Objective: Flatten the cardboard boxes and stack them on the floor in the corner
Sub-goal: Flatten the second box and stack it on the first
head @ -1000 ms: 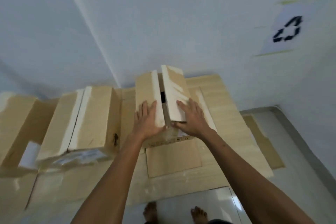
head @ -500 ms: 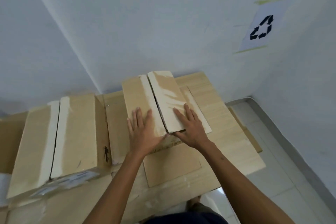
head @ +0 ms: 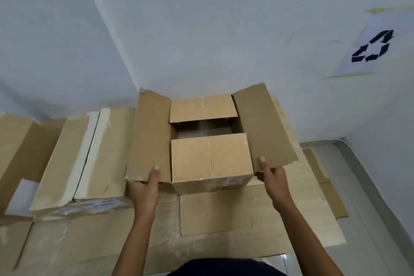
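Note:
A small brown cardboard box [head: 210, 157] stands on a pile of flattened cardboard [head: 215, 210] in the room's corner. Its two long top flaps are folded outward. My left hand [head: 145, 184] grips the near end of the left flap [head: 150, 136], thumb on top. My right hand [head: 272, 175] pinches the near end of the right flap [head: 263, 127]. The two short inner flaps still lie nearly flat, with a dark gap between them showing the box's inside.
A larger taped box [head: 80, 159] stands closed to the left, and another open box [head: 15, 150] sits at the far left edge. White walls meet behind the boxes. A recycling sign [head: 371, 49] is taped on the right wall. Tiled floor [head: 367, 186] shows at right.
Both hands went from pressing flat on the closed top flaps to gripping their near ends. The two long flaps have swung open outward, exposing the inner flaps.

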